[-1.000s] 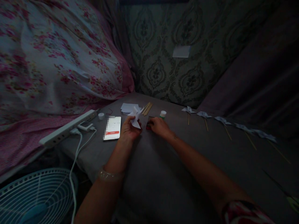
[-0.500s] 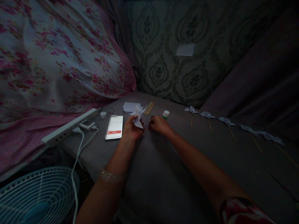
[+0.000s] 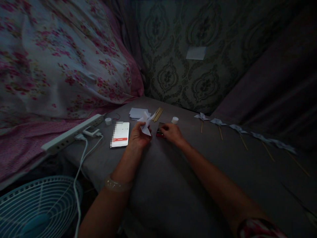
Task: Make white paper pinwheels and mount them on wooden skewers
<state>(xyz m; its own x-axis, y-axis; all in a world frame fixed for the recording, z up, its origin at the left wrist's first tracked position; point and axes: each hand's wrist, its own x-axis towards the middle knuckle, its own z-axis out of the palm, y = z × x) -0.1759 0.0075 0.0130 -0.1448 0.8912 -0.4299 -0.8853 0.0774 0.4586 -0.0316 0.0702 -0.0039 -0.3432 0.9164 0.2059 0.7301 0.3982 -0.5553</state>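
My left hand (image 3: pixel 139 136) is closed round a folded white paper pinwheel (image 3: pixel 145 124), which stands up from the fingers. My right hand (image 3: pixel 173 133) reaches over a small dark box with a red edge (image 3: pixel 159 133) on the grey-covered surface. Its fingers are pinched together at the box; whatever is between them is too small to make out. Behind the hands lie a bundle of thin wooden sticks (image 3: pixel 158 114) and a stack of white paper (image 3: pixel 138 113). A white-capped bottle (image 3: pixel 175 120) stands just beyond my right hand, partly hidden by it.
A lit phone (image 3: pixel 121 135) lies left of my left hand. Further left are a small white cap (image 3: pixel 108 121) and a power strip (image 3: pixel 74 135) with cables. On the right, several paper pinwheels on sticks (image 3: pixel 218 123) form a row. A blue fan (image 3: pixel 41 206) is at lower left.
My right hand has shifted slightly right, bringing more of the small dark red-edged box into sight. My left hand keeps the paper pinwheel in nearly the same place.
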